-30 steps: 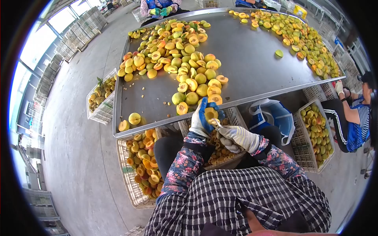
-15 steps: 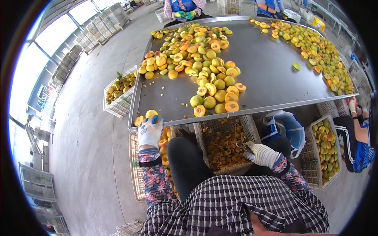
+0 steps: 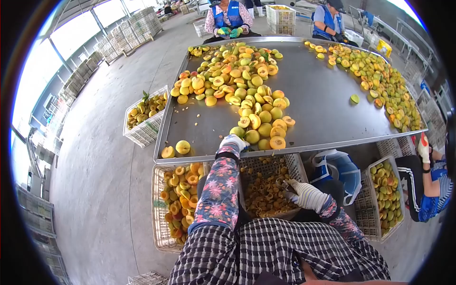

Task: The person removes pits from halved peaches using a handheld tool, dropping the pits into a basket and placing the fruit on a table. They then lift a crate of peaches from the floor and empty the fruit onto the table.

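My left hand [image 3: 233, 142], in a white glove, reaches over the near edge of the metal table [image 3: 327, 114]. It touches the front of a pile of yellow peaches [image 3: 251, 137], many cut in half; its fingers are mostly hidden. My right hand [image 3: 309, 196], in a striped knit glove, is closed on a small curved metal tool [image 3: 289, 190]. That hand is over a crate [image 3: 300, 167] holding brown peach stones and scraps [image 3: 267, 192]. Two peach pieces, one a cut half [image 3: 168, 152] and one rounded [image 3: 183, 147], lie at the table's left corner.
A crate of peach halves [image 3: 180, 202] stands below the table at left, another crate of fruit [image 3: 145, 114] beyond it. A blue-and-white bag [image 3: 343, 173] and a fruit crate [image 3: 385, 194] are at right. Co-workers [image 3: 230, 19] sit around the table.
My left hand has moved right, from the table's left corner to the front of the peach pile. The two corner pieces stay behind. My right hand has shifted slightly left and down, still holding the tool.
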Action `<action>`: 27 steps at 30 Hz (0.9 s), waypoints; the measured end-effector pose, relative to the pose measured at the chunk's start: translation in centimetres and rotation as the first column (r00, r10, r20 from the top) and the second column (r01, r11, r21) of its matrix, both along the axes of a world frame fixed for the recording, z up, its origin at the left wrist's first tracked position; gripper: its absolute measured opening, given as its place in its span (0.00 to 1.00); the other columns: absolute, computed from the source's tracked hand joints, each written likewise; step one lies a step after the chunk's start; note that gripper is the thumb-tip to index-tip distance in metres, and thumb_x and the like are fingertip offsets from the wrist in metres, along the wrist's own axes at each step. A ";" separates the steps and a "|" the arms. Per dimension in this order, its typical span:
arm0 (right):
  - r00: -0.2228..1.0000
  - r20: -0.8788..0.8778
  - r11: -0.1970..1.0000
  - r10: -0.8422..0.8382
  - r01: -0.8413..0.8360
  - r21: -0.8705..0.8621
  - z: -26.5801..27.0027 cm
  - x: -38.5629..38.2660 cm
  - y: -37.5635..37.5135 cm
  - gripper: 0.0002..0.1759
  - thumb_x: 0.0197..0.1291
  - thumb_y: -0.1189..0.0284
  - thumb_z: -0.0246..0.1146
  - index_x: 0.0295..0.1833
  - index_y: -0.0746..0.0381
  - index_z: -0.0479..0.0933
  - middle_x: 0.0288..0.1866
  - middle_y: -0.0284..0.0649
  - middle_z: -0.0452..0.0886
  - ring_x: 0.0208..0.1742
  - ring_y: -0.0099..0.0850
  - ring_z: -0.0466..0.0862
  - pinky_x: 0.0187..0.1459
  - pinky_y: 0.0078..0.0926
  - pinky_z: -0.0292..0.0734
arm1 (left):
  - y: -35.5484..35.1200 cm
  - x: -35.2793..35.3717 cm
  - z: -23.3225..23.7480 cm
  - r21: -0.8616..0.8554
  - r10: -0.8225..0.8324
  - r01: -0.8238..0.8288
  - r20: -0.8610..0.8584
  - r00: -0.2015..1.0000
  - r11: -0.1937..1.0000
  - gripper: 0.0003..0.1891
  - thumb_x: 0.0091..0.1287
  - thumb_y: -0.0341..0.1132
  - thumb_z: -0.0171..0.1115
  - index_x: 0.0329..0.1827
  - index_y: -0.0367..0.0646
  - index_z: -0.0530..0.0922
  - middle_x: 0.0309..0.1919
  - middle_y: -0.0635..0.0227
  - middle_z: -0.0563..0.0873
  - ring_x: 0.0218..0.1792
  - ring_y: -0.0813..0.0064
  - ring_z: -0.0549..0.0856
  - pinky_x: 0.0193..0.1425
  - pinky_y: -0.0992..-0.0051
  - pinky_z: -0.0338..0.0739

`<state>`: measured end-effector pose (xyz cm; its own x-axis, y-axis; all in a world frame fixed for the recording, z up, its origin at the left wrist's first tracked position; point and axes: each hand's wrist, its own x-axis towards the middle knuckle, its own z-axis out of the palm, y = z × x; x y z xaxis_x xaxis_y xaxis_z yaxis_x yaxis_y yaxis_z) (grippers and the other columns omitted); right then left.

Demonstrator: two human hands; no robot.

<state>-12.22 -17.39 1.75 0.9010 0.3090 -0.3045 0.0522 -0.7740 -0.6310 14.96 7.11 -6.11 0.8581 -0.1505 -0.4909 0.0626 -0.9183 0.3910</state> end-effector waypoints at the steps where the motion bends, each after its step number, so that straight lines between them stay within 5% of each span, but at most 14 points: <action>1: 1.000 0.018 0.999 -0.011 0.011 0.037 -0.2 -0.1 -0.2 0.28 0.70 0.55 0.56 0.62 0.69 0.69 0.40 0.60 0.82 0.44 0.55 0.83 0.47 0.43 0.77 | 0.5 -0.2 0.9 -0.091 0.045 -0.047 -0.027 0.999 0.995 0.41 0.52 0.56 0.76 0.66 0.41 0.75 0.61 0.58 0.82 0.61 0.62 0.82 0.65 0.65 0.75; 2: 0.998 0.047 0.990 -0.050 0.043 0.135 -0.6 0.0 -0.4 0.27 0.70 0.56 0.57 0.61 0.68 0.69 0.39 0.57 0.82 0.42 0.50 0.82 0.46 0.40 0.77 | 0.4 -2.0 4.5 -0.209 0.159 -0.156 -0.002 0.987 0.965 0.39 0.51 0.49 0.79 0.63 0.37 0.75 0.55 0.55 0.85 0.55 0.61 0.85 0.61 0.67 0.77; 5: 0.980 0.059 0.904 -0.190 0.151 0.400 -1.3 0.5 -0.5 0.23 0.69 0.61 0.59 0.59 0.68 0.71 0.35 0.47 0.80 0.37 0.36 0.79 0.43 0.32 0.75 | 0.5 -5.2 7.2 -0.458 0.233 -0.100 0.244 0.941 0.883 0.35 0.51 0.46 0.80 0.56 0.35 0.73 0.48 0.56 0.84 0.52 0.64 0.84 0.56 0.68 0.79; 6: 0.971 0.023 0.863 -0.239 0.201 0.464 -0.4 1.3 -0.2 0.21 0.68 0.63 0.60 0.58 0.68 0.71 0.34 0.43 0.78 0.36 0.32 0.77 0.42 0.30 0.74 | -0.6 -7.8 9.9 -0.613 0.231 -0.013 0.278 0.932 0.790 0.35 0.50 0.41 0.82 0.56 0.33 0.73 0.44 0.54 0.85 0.46 0.61 0.85 0.54 0.66 0.79; 8: 0.940 -0.103 0.737 -0.326 0.321 0.595 1.0 3.0 0.6 0.19 0.67 0.66 0.61 0.57 0.67 0.72 0.34 0.35 0.76 0.35 0.25 0.74 0.40 0.27 0.72 | -1.5 -9.8 7.3 -0.721 0.181 0.202 0.416 0.891 0.663 0.30 0.53 0.37 0.78 0.55 0.36 0.72 0.46 0.56 0.81 0.47 0.66 0.83 0.52 0.65 0.79; 11: 0.895 -0.251 0.354 -0.368 0.384 0.853 0.8 5.9 2.7 0.18 0.67 0.67 0.63 0.57 0.66 0.73 0.40 0.27 0.76 0.36 0.22 0.74 0.40 0.24 0.72 | -3.8 -14.0 10.1 -0.382 -0.076 0.404 0.641 0.763 0.831 0.35 0.49 0.36 0.78 0.59 0.39 0.71 0.52 0.50 0.78 0.56 0.52 0.79 0.63 0.60 0.73; 14: 0.904 -0.181 0.305 -0.388 0.312 0.900 1.7 6.9 3.9 0.22 0.65 0.65 0.64 0.59 0.66 0.74 0.46 0.32 0.79 0.45 0.19 0.77 0.50 0.19 0.73 | -5.0 -15.8 11.4 -0.325 -0.114 0.432 0.674 0.730 0.841 0.36 0.49 0.32 0.73 0.63 0.42 0.69 0.57 0.48 0.74 0.59 0.47 0.75 0.65 0.58 0.71; 16: 0.907 -0.272 0.353 -0.322 0.382 0.854 3.0 6.8 3.2 0.24 0.64 0.64 0.66 0.60 0.66 0.73 0.45 0.32 0.79 0.41 0.19 0.79 0.45 0.17 0.75 | -5.0 -16.0 11.2 -0.300 -0.133 0.436 0.676 0.725 0.849 0.40 0.50 0.33 0.74 0.69 0.44 0.66 0.59 0.47 0.72 0.62 0.50 0.74 0.67 0.58 0.70; 19: 0.867 -0.393 0.279 -0.308 0.477 0.833 2.0 7.2 2.8 0.24 0.62 0.63 0.69 0.59 0.64 0.74 0.41 0.31 0.81 0.33 0.17 0.78 0.34 0.13 0.73 | -4.9 -15.7 9.0 -0.751 -0.051 0.397 0.439 0.897 0.528 0.41 0.53 0.30 0.74 0.70 0.38 0.63 0.62 0.51 0.74 0.61 0.56 0.76 0.67 0.63 0.71; 20: 0.842 -0.439 0.267 -0.313 0.521 0.810 2.4 6.7 2.0 0.24 0.62 0.65 0.69 0.60 0.63 0.74 0.44 0.31 0.81 0.41 0.18 0.79 0.42 0.15 0.74 | -5.5 -16.1 8.2 -0.980 -0.058 0.027 0.016 0.998 0.199 0.31 0.69 0.38 0.64 0.71 0.38 0.64 0.64 0.57 0.75 0.64 0.66 0.76 0.68 0.67 0.71; 23: 0.869 -0.333 0.338 -0.366 0.457 0.823 1.3 6.8 2.2 0.24 0.63 0.68 0.68 0.62 0.63 0.74 0.47 0.31 0.81 0.48 0.20 0.80 0.51 0.19 0.76 | -6.7 -15.6 5.5 -0.807 -0.190 -0.467 -0.427 0.884 -0.360 0.25 0.79 0.46 0.46 0.71 0.39 0.66 0.62 0.60 0.77 0.62 0.70 0.77 0.68 0.68 0.71; 24: 0.890 -0.248 0.386 -0.381 0.398 0.832 -0.4 7.3 2.4 0.23 0.63 0.69 0.68 0.62 0.64 0.73 0.46 0.31 0.81 0.47 0.21 0.80 0.50 0.20 0.76 | -7.1 -15.2 3.4 -0.818 -0.234 -0.451 -0.389 0.891 -0.358 0.29 0.81 0.52 0.34 0.69 0.38 0.68 0.61 0.63 0.78 0.62 0.70 0.77 0.68 0.68 0.70; 27: 0.886 0.127 0.704 -0.446 0.260 0.661 -1.8 7.3 2.7 0.17 0.66 0.70 0.65 0.57 0.65 0.73 0.44 0.35 0.81 0.41 0.26 0.79 0.46 0.27 0.76 | -7.6 -15.6 5.2 -0.597 -0.365 -0.624 -0.508 0.780 -0.504 0.23 0.79 0.50 0.45 0.60 0.39 0.75 0.55 0.63 0.82 0.56 0.66 0.80 0.63 0.69 0.75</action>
